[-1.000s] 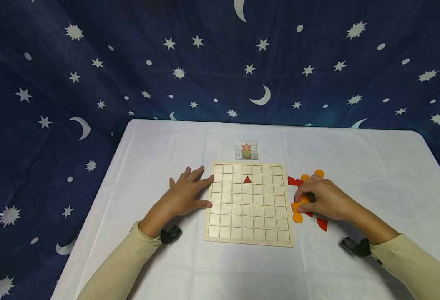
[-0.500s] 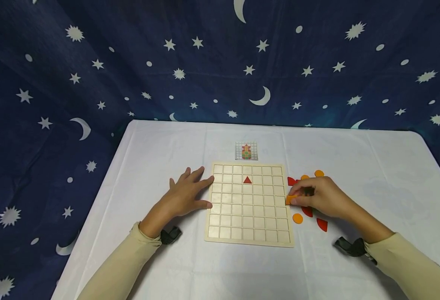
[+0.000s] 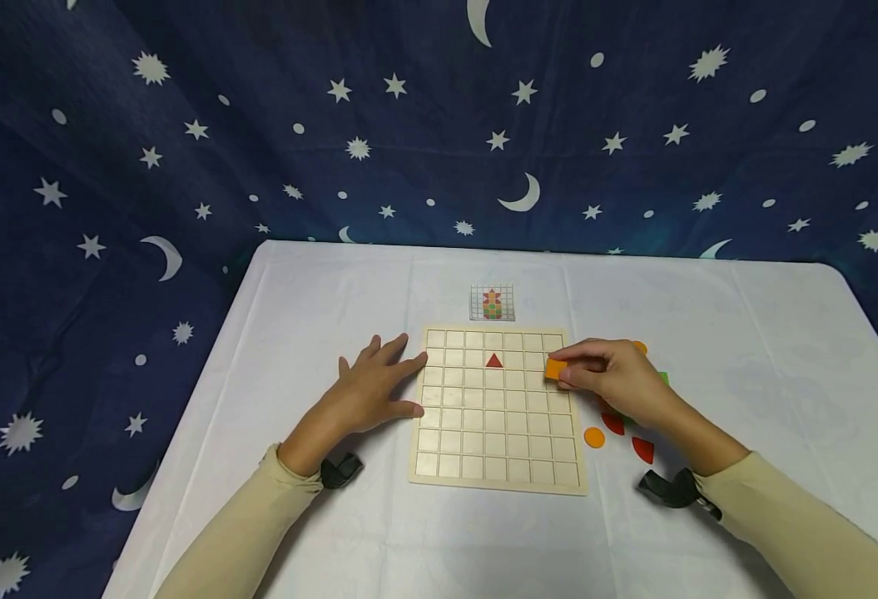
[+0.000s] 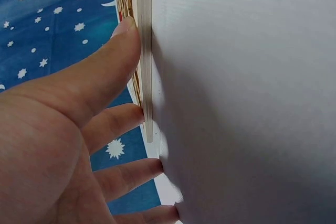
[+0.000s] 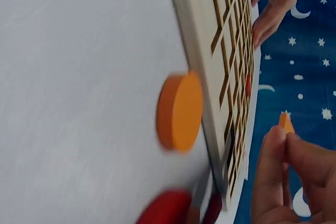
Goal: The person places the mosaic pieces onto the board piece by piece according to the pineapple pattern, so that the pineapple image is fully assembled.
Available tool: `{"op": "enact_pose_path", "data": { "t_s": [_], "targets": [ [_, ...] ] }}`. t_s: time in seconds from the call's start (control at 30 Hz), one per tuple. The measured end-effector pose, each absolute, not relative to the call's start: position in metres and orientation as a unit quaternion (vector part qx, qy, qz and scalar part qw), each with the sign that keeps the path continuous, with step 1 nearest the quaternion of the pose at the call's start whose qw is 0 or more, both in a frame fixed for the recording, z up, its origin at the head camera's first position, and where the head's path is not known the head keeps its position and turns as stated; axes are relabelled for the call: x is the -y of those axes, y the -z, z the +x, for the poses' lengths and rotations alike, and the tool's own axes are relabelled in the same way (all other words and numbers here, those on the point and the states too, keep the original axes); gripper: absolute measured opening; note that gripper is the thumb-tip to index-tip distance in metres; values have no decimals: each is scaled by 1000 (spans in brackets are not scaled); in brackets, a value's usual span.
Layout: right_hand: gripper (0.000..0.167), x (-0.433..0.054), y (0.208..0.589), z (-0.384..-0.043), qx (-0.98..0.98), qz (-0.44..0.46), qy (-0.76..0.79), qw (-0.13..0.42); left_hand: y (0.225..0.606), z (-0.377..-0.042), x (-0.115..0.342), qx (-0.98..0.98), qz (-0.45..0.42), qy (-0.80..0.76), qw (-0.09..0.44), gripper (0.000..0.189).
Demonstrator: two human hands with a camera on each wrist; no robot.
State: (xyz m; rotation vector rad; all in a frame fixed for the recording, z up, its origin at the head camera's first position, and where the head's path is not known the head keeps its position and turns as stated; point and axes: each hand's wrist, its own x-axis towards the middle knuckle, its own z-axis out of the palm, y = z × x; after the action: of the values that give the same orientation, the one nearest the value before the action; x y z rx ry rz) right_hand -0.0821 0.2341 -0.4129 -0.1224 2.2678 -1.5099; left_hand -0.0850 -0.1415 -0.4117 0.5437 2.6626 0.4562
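A pale wooden grid board (image 3: 494, 428) lies on the white table, with one red triangle (image 3: 493, 361) in an upper cell. My left hand (image 3: 367, 387) rests at its left edge, fingers spread; in the left wrist view the thumb (image 4: 113, 51) touches the board's side. Above the board's right edge, my right hand (image 3: 618, 378) pinches an orange square tile (image 3: 555, 369) between thumb and fingers. The right wrist view shows that orange tile (image 5: 286, 123) edge-on. An orange round piece (image 3: 594, 438) lies right of the board. Other pieces are partly hidden under the right hand.
A small pattern card (image 3: 492, 303) lies just beyond the board. Red quarter-round pieces (image 3: 642, 450), a green piece (image 3: 664, 378) and another orange round piece (image 3: 640, 348) lie to the right. A dark starry cloth (image 3: 409, 125) hangs behind the table.
My right hand has picked the orange square tile from the loose pieces and carried it up and left over the board's right edge. The left hand has stayed in place.
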Motion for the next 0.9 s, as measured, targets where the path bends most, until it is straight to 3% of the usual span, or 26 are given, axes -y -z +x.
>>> {"op": "enact_pose_path", "data": {
  "t_s": [0.2,0.67,0.9],
  "targets": [
    [38,-215,420,-86,-807,-24,551,211,412,-85,143,-948,196,-162,191,80],
    [24,-184,423,-95,-848,-15,500,178,411,-85,142,-949,199,-158,189,80],
    [19,-172,424,-96,-829,-3,527,190,412,-85,142,-949,198,-156,188,80]
  ]
}}
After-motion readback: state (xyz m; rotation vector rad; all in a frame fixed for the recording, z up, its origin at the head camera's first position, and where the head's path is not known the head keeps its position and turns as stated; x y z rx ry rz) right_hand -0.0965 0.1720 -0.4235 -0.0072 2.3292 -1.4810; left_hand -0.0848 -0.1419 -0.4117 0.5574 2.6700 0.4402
